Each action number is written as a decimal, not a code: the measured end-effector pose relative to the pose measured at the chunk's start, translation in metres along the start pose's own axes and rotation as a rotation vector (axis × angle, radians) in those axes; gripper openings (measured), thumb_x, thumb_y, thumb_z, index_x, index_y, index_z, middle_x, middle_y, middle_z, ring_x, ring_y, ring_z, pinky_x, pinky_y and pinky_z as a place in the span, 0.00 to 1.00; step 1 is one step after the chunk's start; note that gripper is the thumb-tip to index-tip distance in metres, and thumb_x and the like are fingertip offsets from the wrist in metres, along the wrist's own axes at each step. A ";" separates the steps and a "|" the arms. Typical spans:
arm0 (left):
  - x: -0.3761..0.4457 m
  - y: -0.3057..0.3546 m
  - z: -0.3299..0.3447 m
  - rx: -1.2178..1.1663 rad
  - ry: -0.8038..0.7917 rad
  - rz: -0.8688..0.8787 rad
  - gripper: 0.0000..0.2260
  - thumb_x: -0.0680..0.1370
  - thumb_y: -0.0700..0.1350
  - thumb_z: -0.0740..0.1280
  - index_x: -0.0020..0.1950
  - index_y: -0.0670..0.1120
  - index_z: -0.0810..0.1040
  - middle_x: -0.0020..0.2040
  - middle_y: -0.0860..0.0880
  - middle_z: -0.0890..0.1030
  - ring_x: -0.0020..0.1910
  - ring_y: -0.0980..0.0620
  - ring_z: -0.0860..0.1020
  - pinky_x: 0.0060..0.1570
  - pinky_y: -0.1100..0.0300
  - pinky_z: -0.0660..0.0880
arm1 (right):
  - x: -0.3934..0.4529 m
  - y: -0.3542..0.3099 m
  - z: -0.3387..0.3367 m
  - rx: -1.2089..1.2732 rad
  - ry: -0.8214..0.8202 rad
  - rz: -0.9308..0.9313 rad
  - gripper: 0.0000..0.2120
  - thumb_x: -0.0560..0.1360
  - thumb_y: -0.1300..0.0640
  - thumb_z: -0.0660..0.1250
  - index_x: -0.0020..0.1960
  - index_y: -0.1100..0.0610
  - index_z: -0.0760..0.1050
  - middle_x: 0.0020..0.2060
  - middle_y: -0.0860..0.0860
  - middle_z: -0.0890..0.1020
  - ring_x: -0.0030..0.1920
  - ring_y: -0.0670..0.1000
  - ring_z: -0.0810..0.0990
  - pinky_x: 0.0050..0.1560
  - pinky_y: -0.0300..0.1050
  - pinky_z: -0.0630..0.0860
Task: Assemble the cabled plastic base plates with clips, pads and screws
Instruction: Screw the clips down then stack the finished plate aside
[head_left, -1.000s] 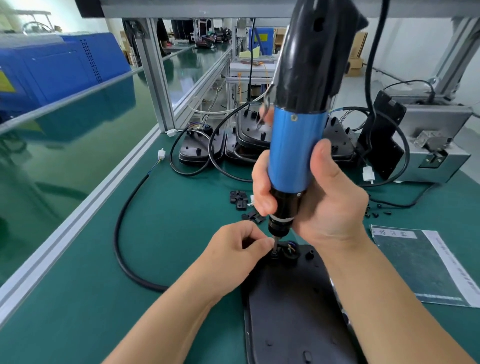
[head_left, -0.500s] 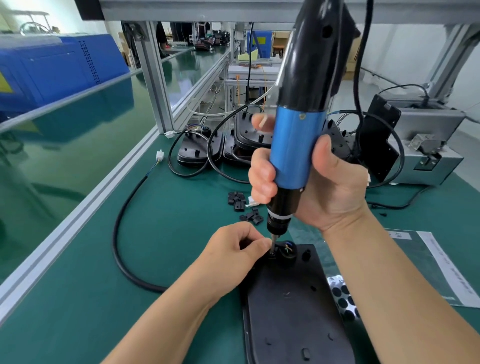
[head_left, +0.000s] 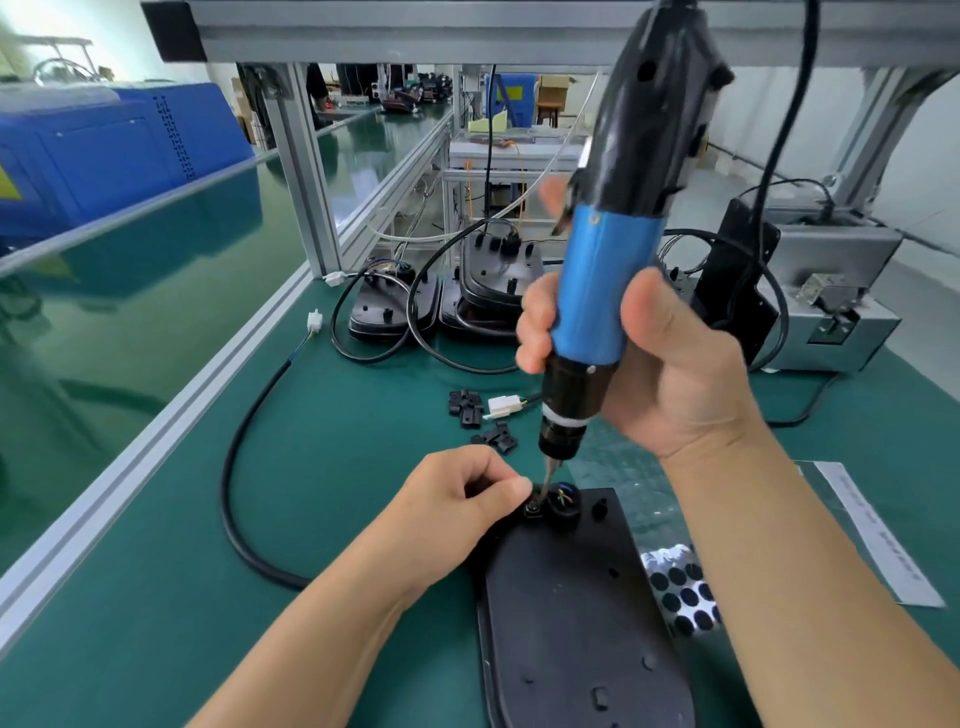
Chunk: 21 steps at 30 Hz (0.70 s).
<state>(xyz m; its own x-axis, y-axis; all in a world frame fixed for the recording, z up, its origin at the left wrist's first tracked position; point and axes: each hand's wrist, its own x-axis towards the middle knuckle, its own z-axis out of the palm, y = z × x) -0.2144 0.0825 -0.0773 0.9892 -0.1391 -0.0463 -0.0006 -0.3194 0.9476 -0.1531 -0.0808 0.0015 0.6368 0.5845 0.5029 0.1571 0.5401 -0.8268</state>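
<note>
A black plastic base plate (head_left: 566, 613) lies on the green mat in front of me, its thick black cable (head_left: 234, 467) looping away to the left. My right hand (head_left: 670, 364) grips a blue and black electric screwdriver (head_left: 597, 291), tilted, with its bit on a small black clip (head_left: 535, 506) at the plate's far end beside the cable hole. My left hand (head_left: 462, 493) pinches that clip with thumb and fingers. Loose black clips (head_left: 475, 415) and a white connector (head_left: 503, 406) lie just beyond. A sheet of round black pads (head_left: 680, 592) shows to the right of the plate.
Several cabled base plates (head_left: 467, 291) are stacked at the back of the bench. A grey metal machine (head_left: 836, 291) stands at the back right. A printed sheet (head_left: 872, 535) lies at the right. An aluminium rail (head_left: 156, 452) borders the mat on the left.
The view has shifted, so the plate sits more to the right. The screwdriver leans further to the right with its bit still on the clip. The pad sheet has come into sight.
</note>
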 end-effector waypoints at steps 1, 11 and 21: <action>0.000 0.000 -0.002 0.017 -0.008 0.008 0.07 0.76 0.46 0.69 0.39 0.47 0.79 0.36 0.49 0.76 0.36 0.54 0.70 0.41 0.58 0.68 | -0.006 -0.007 -0.005 -0.056 0.089 -0.023 0.34 0.71 0.45 0.71 0.72 0.56 0.65 0.43 0.57 0.76 0.41 0.55 0.74 0.47 0.50 0.73; 0.002 -0.001 -0.042 0.045 -0.019 -0.003 0.05 0.77 0.40 0.68 0.41 0.43 0.80 0.40 0.45 0.81 0.42 0.51 0.75 0.50 0.56 0.71 | -0.091 -0.052 -0.092 -0.570 0.986 0.052 0.04 0.79 0.53 0.65 0.53 0.46 0.75 0.38 0.49 0.76 0.37 0.50 0.76 0.42 0.45 0.75; 0.002 0.009 -0.038 0.356 0.076 0.039 0.06 0.78 0.41 0.66 0.50 0.50 0.80 0.47 0.52 0.83 0.49 0.54 0.79 0.53 0.62 0.72 | -0.110 -0.051 -0.112 -0.442 1.280 0.174 0.05 0.80 0.51 0.62 0.50 0.51 0.74 0.40 0.52 0.77 0.39 0.52 0.77 0.49 0.50 0.76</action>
<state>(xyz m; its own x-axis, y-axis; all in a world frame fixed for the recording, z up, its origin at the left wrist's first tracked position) -0.2069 0.1153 -0.0564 0.9955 -0.0914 0.0241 -0.0761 -0.6235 0.7781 -0.1465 -0.2402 -0.0398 0.8822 -0.4708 0.0016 0.0763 0.1397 -0.9873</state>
